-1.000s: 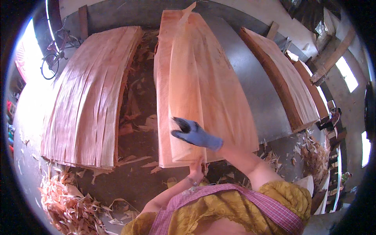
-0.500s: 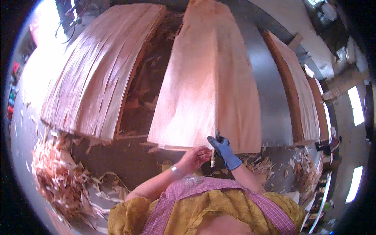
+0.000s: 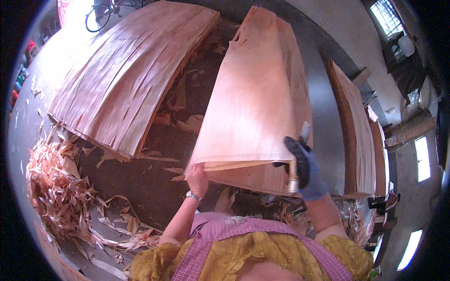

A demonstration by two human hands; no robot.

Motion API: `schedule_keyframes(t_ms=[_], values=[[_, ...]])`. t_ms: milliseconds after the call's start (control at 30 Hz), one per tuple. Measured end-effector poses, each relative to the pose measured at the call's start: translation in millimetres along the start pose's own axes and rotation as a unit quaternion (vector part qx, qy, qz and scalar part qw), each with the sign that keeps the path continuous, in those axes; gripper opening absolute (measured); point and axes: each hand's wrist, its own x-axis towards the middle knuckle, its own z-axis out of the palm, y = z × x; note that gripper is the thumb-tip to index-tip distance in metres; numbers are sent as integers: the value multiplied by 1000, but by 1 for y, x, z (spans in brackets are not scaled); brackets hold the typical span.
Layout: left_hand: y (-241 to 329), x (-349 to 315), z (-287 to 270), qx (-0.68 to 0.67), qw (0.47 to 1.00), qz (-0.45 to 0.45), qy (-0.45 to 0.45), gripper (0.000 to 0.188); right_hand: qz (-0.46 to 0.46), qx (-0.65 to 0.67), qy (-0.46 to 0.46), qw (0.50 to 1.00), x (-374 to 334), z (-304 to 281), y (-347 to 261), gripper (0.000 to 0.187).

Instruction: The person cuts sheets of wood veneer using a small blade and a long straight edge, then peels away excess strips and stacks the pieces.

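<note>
A stack of thin wood veneer sheets (image 3: 253, 103) lies in front of me, its near edge toward my body. At its near left corner my left hand (image 3: 197, 180) is closed on the edge of the top veneer sheet, which is lifted off those below along the front. My right hand (image 3: 302, 164), in a blue and black glove, is closed around a slim tool with a pale wooden handle (image 3: 293, 181) at the near right corner. The far end of that tool is blurred, so its kind is unclear. A watch (image 3: 193, 195) sits on my left wrist.
To the left lies another broad veneer stack (image 3: 126, 79), and a narrower stack (image 3: 354, 136) stands on the right beyond a grey surface (image 3: 323, 112). Heaps of veneer scraps (image 3: 58, 187) lie at the lower left. A bicycle (image 3: 101, 16) stands at the far left.
My hands have moved apart: the left to the near left corner, now gripping the sheet's edge, the right toward the right corner with the tool. The top sheet's front edge has come up.
</note>
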Motion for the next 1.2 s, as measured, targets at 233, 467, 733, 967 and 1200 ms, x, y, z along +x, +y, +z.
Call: schedule_keyframes(t_ms=[233,467,733,967,1200], values=[[191,46,-83,8,975,193,114,14,-16,-87,168,982,1,-239,15,34],[403,17,-16,38,906,402,129,14,-59,54,115,990,4,-448,94,39],[562,-151,105,129,855,501,-26,18,-45,131,130,982,-75,-642,220,41],[574,-212,192,238,798,503,-231,30,17,-11,173,985,-90,-775,348,46],[489,-149,375,412,726,516,-190,19,94,-78,158,980,31,-779,345,58]])
